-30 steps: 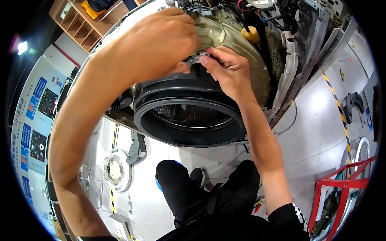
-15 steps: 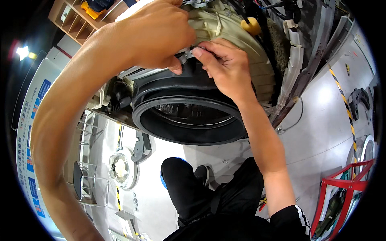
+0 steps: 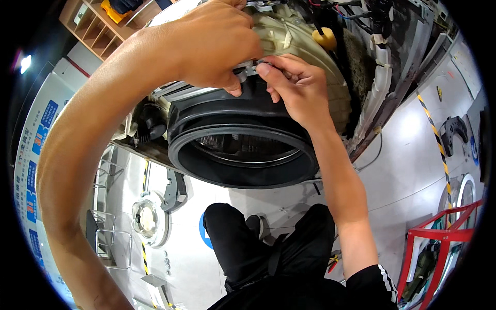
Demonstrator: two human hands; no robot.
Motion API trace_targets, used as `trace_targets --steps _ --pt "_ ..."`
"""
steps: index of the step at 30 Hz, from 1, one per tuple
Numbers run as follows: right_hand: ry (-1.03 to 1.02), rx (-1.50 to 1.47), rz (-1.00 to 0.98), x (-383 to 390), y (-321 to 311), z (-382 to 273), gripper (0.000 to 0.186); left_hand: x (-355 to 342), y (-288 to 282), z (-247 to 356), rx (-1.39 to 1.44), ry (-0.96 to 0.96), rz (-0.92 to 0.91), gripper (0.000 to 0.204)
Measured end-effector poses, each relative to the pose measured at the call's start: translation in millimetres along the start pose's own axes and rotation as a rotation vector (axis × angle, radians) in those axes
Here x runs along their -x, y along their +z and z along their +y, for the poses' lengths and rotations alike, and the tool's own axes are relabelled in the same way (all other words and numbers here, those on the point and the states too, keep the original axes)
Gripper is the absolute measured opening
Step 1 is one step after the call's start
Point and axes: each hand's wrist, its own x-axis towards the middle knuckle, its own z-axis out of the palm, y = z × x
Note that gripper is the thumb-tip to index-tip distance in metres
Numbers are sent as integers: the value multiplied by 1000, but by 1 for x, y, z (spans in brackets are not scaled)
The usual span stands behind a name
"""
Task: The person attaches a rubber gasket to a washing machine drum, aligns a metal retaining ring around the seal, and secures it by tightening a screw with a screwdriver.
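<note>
An opened front-loading washing machine shows a cream plastic tub (image 3: 279, 36) and a black rubber door gasket (image 3: 240, 175). My left hand (image 3: 219, 46) arches over the top of the gasket, thumb pointing down, fingers curled and their tips mostly hidden; what they hold cannot be made out. Just to its right, my right hand (image 3: 297, 85) pinches a small metal clamp piece (image 3: 250, 68) at the gasket's upper edge, thumb on top. A yellow foam part (image 3: 324, 39) sits right of the hands among wiring (image 3: 361, 20).
A wooden cubby shelf (image 3: 95, 33) stands at upper left, chairs (image 3: 111, 227) at left. A round door assembly (image 3: 150, 217), dark counterweights (image 3: 174, 191) (image 3: 453, 134) and pliers (image 3: 333, 262) lie on the floor (image 3: 392, 181). A red frame (image 3: 434, 232) stands at lower right.
My left forearm and elbow have swung outward to the left since a second ago. Both hands shifted slightly, staying at the gasket's upper edge.
</note>
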Motion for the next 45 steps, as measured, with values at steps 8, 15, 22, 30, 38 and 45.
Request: trace_targets --steps 8,15,22,30,38,45 --pt "113 25 15 3 -7 -7 26 2 7 3 25 83 73 32" --pt "-59 -6 57 26 -18 -12 25 8 25 -10 45 41 191 39" --pt "-3 -14 94 39 -10 -14 18 13 20 -16 179 32 144 42" --pt "-212 267 -83 32 -5 -20 18 13 21 -9 78 -37 117 38" --pt "-297 326 25 30 9 -13 16 10 25 -14 126 -45 163 30" --pt "-327 322 172 34 18 -5 12 12 32 -13 102 -9 313 36"
